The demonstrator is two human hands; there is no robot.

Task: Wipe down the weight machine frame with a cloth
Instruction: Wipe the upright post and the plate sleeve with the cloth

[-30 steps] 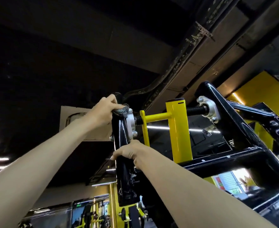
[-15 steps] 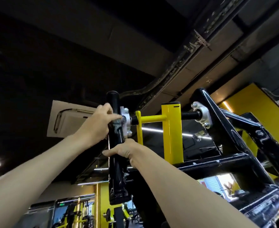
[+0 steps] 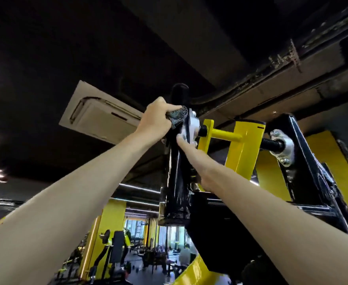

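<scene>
Left hand grips the cloth atop the post. The bearing flange at its three o'clock could snag it. I cannot tell the right hand grip.

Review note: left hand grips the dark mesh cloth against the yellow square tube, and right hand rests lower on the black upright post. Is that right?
Not quite. The head view shows the left hand gripping the dark mesh cloth against the black upright post near its top, not against the yellow square tube. The right hand does rest lower on that post.
</scene>
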